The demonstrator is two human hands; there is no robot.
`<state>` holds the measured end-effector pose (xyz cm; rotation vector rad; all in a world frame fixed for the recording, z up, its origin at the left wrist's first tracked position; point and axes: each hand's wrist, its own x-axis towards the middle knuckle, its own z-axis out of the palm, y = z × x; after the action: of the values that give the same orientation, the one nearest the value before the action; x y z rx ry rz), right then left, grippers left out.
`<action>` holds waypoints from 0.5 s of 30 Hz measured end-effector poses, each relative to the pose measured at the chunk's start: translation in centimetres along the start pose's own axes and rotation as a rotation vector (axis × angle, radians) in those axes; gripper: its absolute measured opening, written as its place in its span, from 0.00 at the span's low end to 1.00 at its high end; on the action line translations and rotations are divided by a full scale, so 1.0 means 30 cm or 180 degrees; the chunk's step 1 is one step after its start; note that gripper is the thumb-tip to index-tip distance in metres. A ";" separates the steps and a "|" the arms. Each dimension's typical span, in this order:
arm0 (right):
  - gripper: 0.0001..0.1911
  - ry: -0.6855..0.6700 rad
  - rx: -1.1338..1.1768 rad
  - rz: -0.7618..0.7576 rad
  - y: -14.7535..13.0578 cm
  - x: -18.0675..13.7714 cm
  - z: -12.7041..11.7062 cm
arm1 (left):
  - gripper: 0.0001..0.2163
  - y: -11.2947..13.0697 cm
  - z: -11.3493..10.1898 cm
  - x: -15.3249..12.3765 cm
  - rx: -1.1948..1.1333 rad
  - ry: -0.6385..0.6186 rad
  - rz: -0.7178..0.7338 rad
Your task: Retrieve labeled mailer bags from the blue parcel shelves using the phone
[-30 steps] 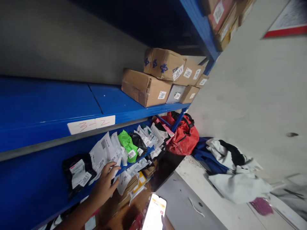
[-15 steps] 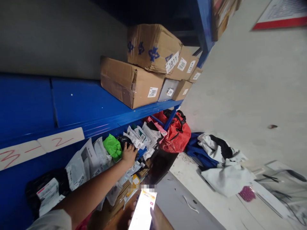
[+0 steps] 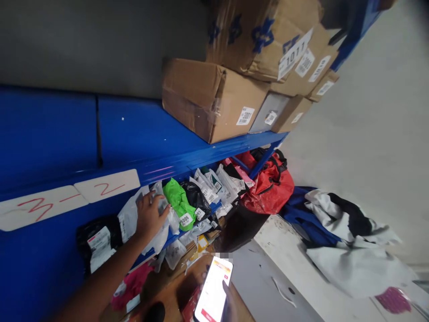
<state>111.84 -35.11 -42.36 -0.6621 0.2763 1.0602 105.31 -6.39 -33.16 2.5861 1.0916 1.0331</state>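
Observation:
My left hand [image 3: 149,217] reaches into the lower blue shelf and lies on a white labelled parcel [image 3: 129,214], fingers spread over it. Just to its right in the row stand a bright green parcel [image 3: 178,202], a black parcel [image 3: 194,197] and several more white bags [image 3: 214,184]. A black parcel with white labels [image 3: 97,239] sits to the left of the hand. My right hand [image 3: 228,300] shows only at the bottom edge, thumb on a lit phone [image 3: 213,296] that it holds.
Cardboard boxes with number labels [image 3: 214,100] are stacked on the blue shelf [image 3: 134,134] marked "3-2" [image 3: 69,199]. On the floor lie a red bag [image 3: 273,188] and blue, white and black cloth [image 3: 335,223]. More parcels and cardboard [image 3: 174,264] lie under the shelf.
My left hand has drawn back leftward from the black parcel to the white parcel beside the green one. The view has moved closer to the shelf. The phone stays in my right hand.

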 end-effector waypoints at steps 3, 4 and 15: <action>0.29 -0.0197 -0.0045 0.0162 0.029 0.034 0.087 | 0.18 -0.016 0.010 -0.065 -0.0204 -0.0312 -0.0244; 0.28 -0.0264 -0.0065 0.0181 0.037 0.042 0.119 | 0.19 -0.024 0.017 -0.085 -0.0325 -0.0478 -0.0289; 0.25 -0.0543 -0.0315 0.0408 0.089 0.053 0.176 | 0.19 -0.084 0.065 -0.124 -0.0867 -0.0649 -0.0449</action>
<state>109.76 -29.85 -40.07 -0.6444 0.1199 1.2518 103.28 -6.87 -37.60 2.3033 0.9901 0.8030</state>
